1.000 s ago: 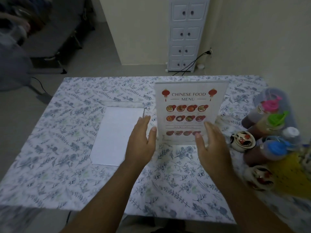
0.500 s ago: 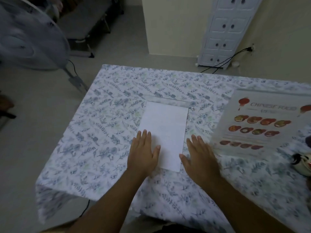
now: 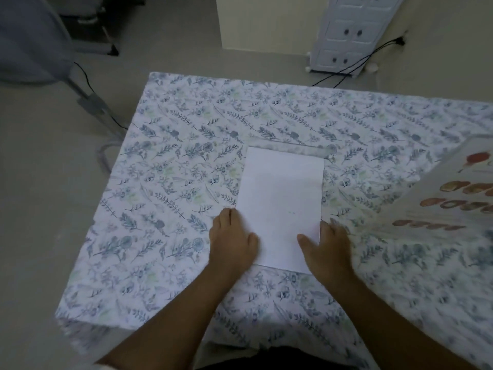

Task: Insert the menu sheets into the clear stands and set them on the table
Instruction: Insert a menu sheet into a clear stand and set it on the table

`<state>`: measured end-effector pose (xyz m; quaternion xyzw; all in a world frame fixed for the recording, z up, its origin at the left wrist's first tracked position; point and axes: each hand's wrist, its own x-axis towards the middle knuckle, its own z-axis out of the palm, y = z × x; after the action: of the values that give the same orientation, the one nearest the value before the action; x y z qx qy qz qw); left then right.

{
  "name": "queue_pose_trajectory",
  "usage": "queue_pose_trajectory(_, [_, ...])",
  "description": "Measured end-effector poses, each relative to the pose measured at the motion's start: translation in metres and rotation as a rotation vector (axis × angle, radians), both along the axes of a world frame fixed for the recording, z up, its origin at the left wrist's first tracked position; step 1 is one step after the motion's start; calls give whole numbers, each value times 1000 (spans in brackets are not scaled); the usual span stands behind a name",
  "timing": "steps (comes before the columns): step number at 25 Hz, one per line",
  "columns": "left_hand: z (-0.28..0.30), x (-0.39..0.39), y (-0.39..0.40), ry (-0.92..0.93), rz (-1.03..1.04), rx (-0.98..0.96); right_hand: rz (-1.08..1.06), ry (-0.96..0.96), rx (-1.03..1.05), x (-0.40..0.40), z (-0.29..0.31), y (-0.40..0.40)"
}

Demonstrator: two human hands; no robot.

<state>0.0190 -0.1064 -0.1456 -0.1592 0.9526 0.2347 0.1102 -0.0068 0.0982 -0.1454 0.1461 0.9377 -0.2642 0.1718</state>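
Observation:
A white sheet [image 3: 280,198] lies blank side up on the floral tablecloth [image 3: 173,182], over a flat clear stand whose top edge [image 3: 288,145] shows beyond the paper. My left hand [image 3: 232,241] rests flat at the sheet's lower left edge, thumb on the paper. At the lower right corner, my right hand [image 3: 324,247] lies flat with its thumb on the sheet. Both hands have fingers spread and hold nothing. A clear stand with a printed food menu [image 3: 448,204] stands at the right, cut off by the frame.
The table's left edge [image 3: 106,209] drops to a grey floor. A standing fan [image 3: 32,44] with its pole and cable is at the far left. A white drawer cabinet [image 3: 352,33] and black cables stand beyond the table.
My view has swung left, pushing the filled menu stand to the right edge. Both hands left that stand and moved onto the lower corners of the white sheet.

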Motion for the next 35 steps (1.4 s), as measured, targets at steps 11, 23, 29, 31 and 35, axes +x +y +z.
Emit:
queue_pose_trajectory(11, [29,-24,-17,-124,584,686,-685,-284,-790,-23,8,8])
queue_pose_trajectory(23, [114,-8,-40,214,270,833,-84,337,-845,-24,92,73])
queue_pose_trajectory(29, [136,-44,-42,432,125,668,33,622,-571,-70,126,52])
queue_pose_trajectory(31, [140,-53,-40,467,97,587,26,598,-598,-77,124,48])
queue_pose_trajectory(35, [129,-57,-41,493,157,524,2,580,-582,-77,116,42])
